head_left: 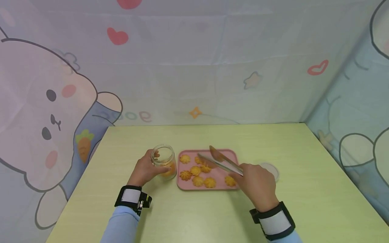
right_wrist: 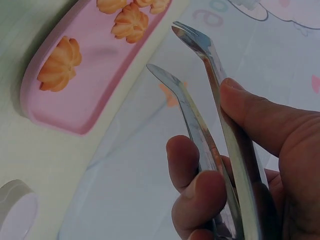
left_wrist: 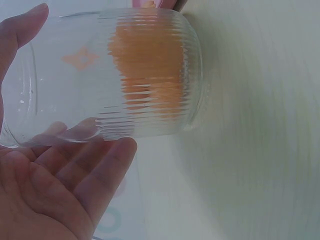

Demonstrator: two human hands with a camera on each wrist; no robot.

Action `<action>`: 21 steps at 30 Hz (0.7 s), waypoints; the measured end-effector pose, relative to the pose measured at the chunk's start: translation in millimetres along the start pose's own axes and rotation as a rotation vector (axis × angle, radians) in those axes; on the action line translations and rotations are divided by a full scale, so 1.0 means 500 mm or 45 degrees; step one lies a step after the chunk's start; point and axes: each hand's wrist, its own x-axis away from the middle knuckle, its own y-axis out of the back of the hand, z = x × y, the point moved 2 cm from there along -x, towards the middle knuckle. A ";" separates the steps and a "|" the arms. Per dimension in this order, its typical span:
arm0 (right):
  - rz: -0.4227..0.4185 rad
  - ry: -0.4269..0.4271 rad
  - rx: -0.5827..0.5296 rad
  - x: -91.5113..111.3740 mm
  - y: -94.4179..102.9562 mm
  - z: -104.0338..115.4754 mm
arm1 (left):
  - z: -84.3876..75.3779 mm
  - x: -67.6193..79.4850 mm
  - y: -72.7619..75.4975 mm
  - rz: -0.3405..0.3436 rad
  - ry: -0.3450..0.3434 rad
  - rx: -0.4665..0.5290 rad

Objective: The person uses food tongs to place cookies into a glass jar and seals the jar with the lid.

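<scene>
My left hand (head_left: 147, 171) holds a clear glass jar (head_left: 164, 155) by its side, thumb and fingers around it. The jar stands open-topped left of the pink tray, with orange-yellow cookies (left_wrist: 150, 65) in its lower part. Metal food tongs (right_wrist: 227, 117) are gripped in my right hand (head_left: 259, 184), between thumb and fingers. Their two tips stand apart above the pink tray (head_left: 218, 175), and I see nothing pinched between them. Several flower-shaped cookies (head_left: 210, 182) lie on the tray, mostly toward its left; one sits alone near the right end.
A round white lid (head_left: 271, 167) lies right of the tray, partly hidden behind my right hand. The pale yellow-green table (head_left: 188, 216) ends at a printed cloth backdrop (head_left: 182, 67) behind, and another cloth wall stands on the right.
</scene>
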 end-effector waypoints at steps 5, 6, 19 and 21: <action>0.024 -0.039 0.029 0.012 -0.005 -0.017 | 0.003 -0.003 -0.001 -0.006 0.002 -0.010; 0.024 -0.047 0.036 0.015 -0.006 -0.021 | 0.003 -0.004 -0.001 -0.005 0.003 -0.010; 0.006 -0.138 0.074 0.061 0.006 -0.063 | 0.004 -0.004 0.000 -0.008 0.003 -0.003; 0.023 -0.154 0.071 0.065 0.011 -0.066 | 0.005 -0.004 0.000 -0.010 -0.002 -0.003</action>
